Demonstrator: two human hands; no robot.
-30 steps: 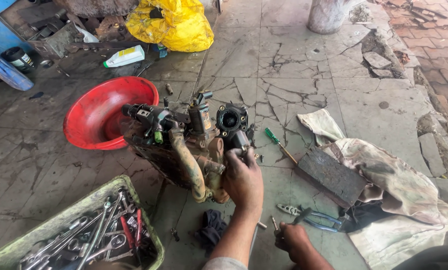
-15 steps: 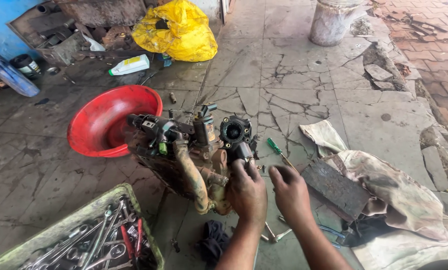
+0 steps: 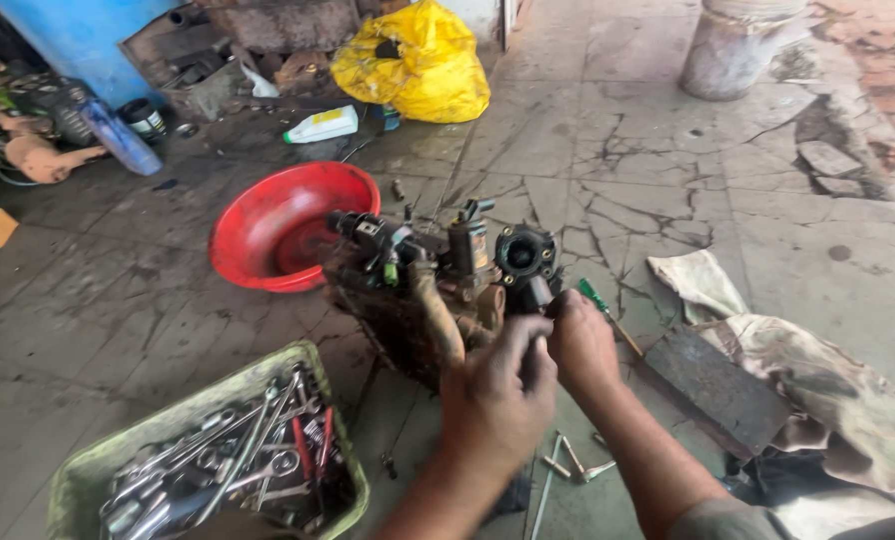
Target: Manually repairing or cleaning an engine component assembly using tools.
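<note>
Right hand (image 3: pixel 580 345) now beside left hand (image 3: pixel 498 395), fingers curled on greasy cast-metal pump (image 3: pixel 438 295).

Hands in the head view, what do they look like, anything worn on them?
Both are bare: the left hand and right hand wear no gloves, rings or watch, and the forearms show no sleeves. Dark grime smudges the fingers.
</note>
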